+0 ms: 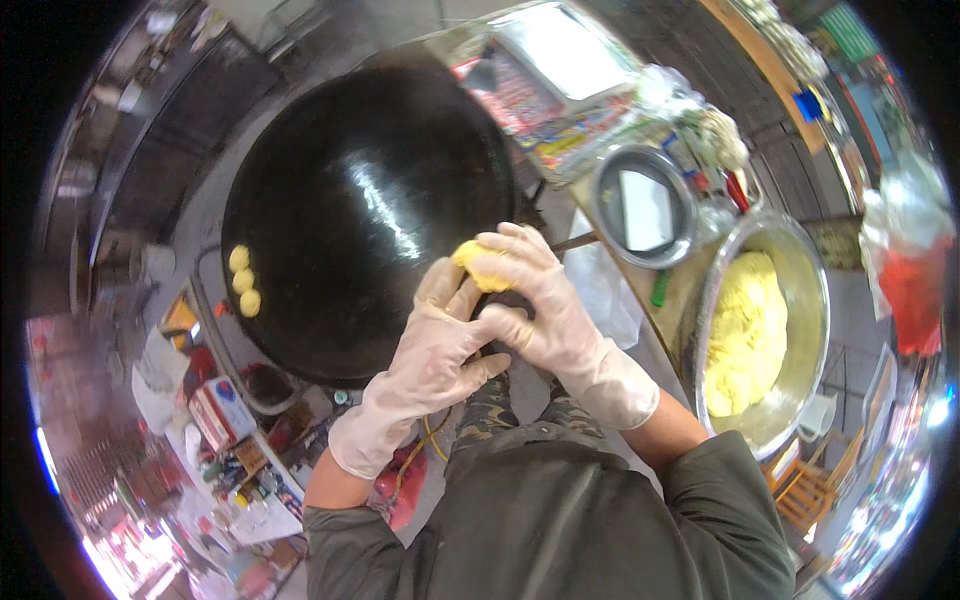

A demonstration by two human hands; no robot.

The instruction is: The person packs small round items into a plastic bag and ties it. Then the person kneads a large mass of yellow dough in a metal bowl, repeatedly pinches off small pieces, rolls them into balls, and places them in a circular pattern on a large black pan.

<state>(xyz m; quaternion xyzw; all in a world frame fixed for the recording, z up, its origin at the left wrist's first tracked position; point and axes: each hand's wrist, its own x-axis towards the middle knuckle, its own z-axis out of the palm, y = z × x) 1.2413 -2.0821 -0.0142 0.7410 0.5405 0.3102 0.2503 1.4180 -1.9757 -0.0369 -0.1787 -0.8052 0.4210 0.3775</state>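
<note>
Both my hands wear pale translucent gloves and meet over the near right edge of a large round black griddle [322, 195]. A lump of yellow dough [484, 266] is held between them. The fingers of my right hand [536, 300] curl over the lump, while the fingers of my left hand [442, 337] touch it from the left. Three small yellow dough balls [243, 281] lie in a row at the griddle's left edge. To the right, a big metal basin [814, 360] holds a large mass of yellow dough [750, 330].
A round metal bowl [600, 199] with a white rectangular item inside stands on the table at the right. Beyond it are a shiny tray [566, 49] and plastic bags [667, 90]. A cluttered shelf [262, 517] stands at the lower left, with a curved metal rail [214, 330] beside the griddle.
</note>
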